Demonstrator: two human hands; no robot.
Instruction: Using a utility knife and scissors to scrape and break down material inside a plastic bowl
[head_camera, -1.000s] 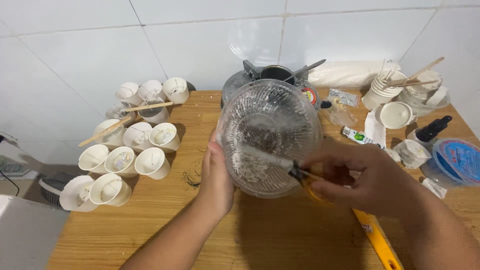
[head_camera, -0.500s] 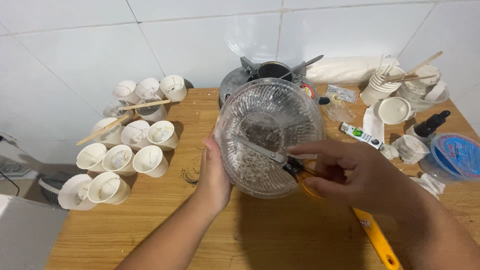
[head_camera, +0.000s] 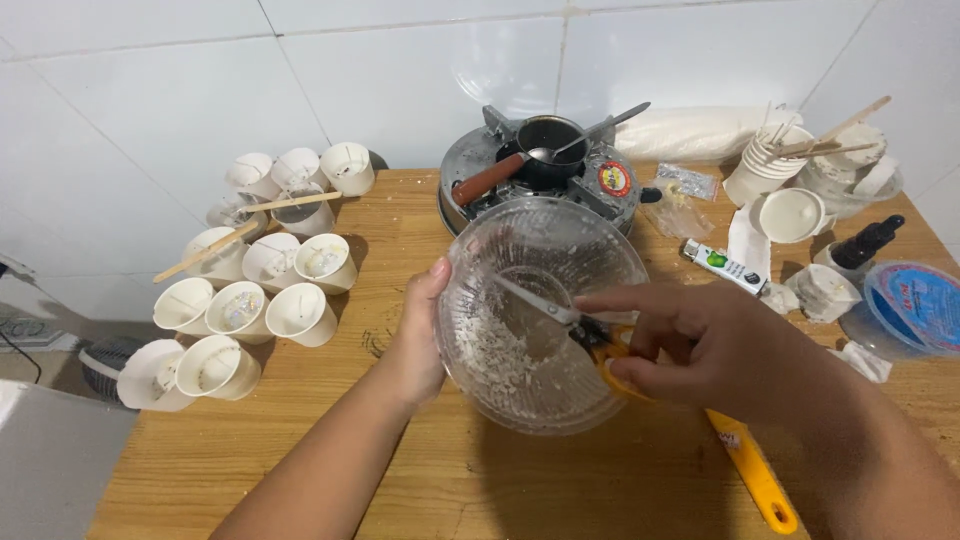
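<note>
Hands (head_camera: 560, 345) have tipped the glass bowl (head_camera: 540, 310) flatter, scissors (head_camera: 560, 312) inside.

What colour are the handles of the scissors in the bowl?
Orange handles on the metal-bladed scissors, seen in the head view.

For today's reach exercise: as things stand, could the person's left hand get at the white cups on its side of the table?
Probably yes, once freed. The left hand grips the rim of the glass bowl, and only bare wooden table lies between it and the nearest white cups.
</note>
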